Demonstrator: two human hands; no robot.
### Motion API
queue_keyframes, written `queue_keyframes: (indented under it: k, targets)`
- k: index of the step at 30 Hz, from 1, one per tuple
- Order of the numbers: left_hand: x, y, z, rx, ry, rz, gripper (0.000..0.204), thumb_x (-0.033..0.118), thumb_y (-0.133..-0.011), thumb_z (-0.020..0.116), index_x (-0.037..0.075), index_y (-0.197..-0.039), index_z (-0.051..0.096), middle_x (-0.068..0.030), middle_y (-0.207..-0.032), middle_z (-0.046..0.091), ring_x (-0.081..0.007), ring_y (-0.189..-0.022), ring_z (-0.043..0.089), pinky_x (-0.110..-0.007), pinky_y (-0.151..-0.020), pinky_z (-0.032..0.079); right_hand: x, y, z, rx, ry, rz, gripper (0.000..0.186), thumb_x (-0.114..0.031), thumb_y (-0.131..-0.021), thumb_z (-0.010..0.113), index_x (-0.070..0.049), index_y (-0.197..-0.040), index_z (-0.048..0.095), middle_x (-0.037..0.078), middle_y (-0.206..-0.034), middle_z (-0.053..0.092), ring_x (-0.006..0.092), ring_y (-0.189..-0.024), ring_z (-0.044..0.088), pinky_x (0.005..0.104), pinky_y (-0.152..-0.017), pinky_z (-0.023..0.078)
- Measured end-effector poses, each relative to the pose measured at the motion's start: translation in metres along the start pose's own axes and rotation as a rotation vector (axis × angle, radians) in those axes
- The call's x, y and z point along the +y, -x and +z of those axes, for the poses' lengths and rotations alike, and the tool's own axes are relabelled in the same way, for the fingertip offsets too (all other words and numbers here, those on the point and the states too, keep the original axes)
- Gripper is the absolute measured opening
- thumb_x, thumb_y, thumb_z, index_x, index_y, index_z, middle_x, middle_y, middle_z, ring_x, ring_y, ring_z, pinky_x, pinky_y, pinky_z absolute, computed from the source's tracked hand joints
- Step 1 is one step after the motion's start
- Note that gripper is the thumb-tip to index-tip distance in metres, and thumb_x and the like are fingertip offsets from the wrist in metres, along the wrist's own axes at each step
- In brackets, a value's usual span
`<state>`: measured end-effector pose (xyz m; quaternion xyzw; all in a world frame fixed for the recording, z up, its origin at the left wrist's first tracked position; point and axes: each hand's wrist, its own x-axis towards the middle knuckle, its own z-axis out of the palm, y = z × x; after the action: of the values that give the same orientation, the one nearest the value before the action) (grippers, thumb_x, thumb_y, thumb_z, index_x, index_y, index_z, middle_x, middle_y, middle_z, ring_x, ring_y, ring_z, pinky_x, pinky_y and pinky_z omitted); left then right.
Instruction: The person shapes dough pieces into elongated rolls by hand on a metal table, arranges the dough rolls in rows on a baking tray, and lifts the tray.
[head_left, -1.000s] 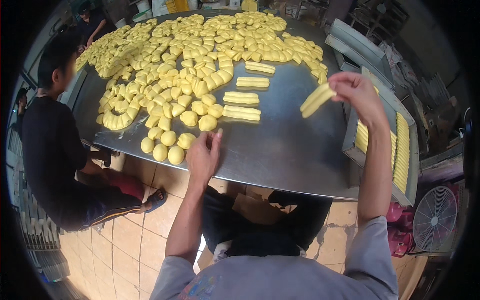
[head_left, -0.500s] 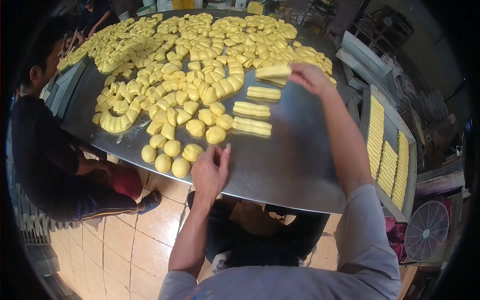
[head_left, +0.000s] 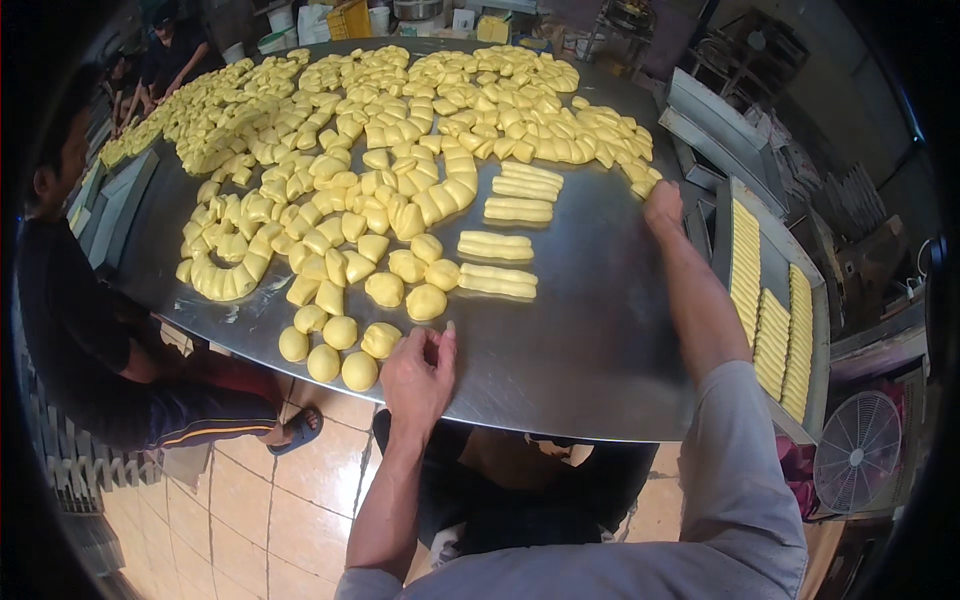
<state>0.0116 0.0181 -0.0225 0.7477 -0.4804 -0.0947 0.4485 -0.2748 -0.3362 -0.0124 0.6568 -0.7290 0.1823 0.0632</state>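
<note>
Yellow dough pieces (head_left: 330, 135) cover much of a metal table (head_left: 590, 350), many joined in curved rows. My left hand (head_left: 418, 380), fingers curled in with the thumb on top, rests by the near edge; nothing shows in it. Just left of it sit round dough balls (head_left: 359, 371). Ahead lie several paired dough sticks (head_left: 497, 281) in a column; the far ones (head_left: 527, 181) lie close together. My right hand (head_left: 663, 208) is reached out to the right end of a dough row, its fingers closed at the end piece (head_left: 643, 181); the fingertips are partly hidden.
On the right, a metal tray (head_left: 822, 330) holds rows of dough sticks, with more trays (head_left: 725, 130) beyond. A fan (head_left: 857, 455) stands below it. A person in dark clothes (head_left: 75, 310) sits at the left; others (head_left: 175, 60) work at the far left.
My right hand has let go of a dough stick pair at the far end of the column and moved right to the dough row. My left hand stays put; the view has shifted slightly.
</note>
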Motion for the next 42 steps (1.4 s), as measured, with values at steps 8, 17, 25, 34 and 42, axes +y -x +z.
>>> queue_keyframes:
  k: [8,17,25,34,42]
  targets:
    - [0.001,0.0,0.002,-0.044,0.091,-0.056,0.024,0.025,-0.088,0.063,0.001,-0.085,0.064,-0.0132,-0.069,0.063,-0.0202,-0.06,0.06,-0.032,-0.058,0.046,-0.096,0.154,-0.074,0.293,-0.847,-0.396,0.026,0.004,-0.072,0.057,0.0,-0.098,0.058,0.017,-0.09,0.061,0.0312,-0.081,0.06,0.0385,-0.073,0.048]
    - [0.039,0.028,0.028,-0.565,1.455,-0.489,0.051,0.038,-0.096,0.049,0.0,-0.129,0.044,-0.0123,-0.121,0.054,-0.023,-0.108,0.056,-0.033,-0.091,0.046,-0.073,0.291,-0.133,-0.308,-1.29,-0.564,0.047,-0.002,-0.08,0.06,-0.001,-0.125,0.047,0.018,-0.119,0.05,0.0298,-0.106,0.056,0.0362,-0.087,0.05]
    - [0.116,0.048,0.069,-0.575,1.041,-0.085,0.042,0.023,-0.096,0.052,0.0,-0.13,0.045,-0.0114,-0.126,0.053,-0.0181,-0.117,0.05,-0.031,-0.102,0.036,0.002,0.286,-0.151,-0.499,-1.348,-0.177,0.032,-0.011,-0.09,0.057,0.007,-0.117,0.055,0.011,-0.108,0.062,0.0125,-0.095,0.06,0.0277,-0.081,0.052]
    - [0.114,0.054,0.066,-0.785,1.194,-0.335,0.05,0.037,-0.098,0.045,-0.004,-0.127,0.048,-0.0101,-0.119,0.057,-0.017,-0.109,0.055,-0.031,-0.096,0.042,0.016,0.283,-0.148,-0.7,-1.707,-0.002,0.026,-0.005,-0.088,0.061,0.003,-0.112,0.059,0.009,-0.105,0.063,0.0138,-0.091,0.062,0.0259,-0.079,0.053]
    - [0.112,0.058,0.062,-0.657,0.921,-0.196,0.043,0.023,-0.093,0.058,-0.004,-0.126,0.051,-0.0091,-0.111,0.063,-0.0113,-0.099,0.059,-0.025,-0.09,0.046,0.016,0.289,-0.136,-0.525,-1.468,-0.125,0.023,-0.003,-0.085,0.062,0.004,-0.106,0.06,0.01,-0.098,0.065,0.0115,-0.086,0.062,0.0252,-0.072,0.053]
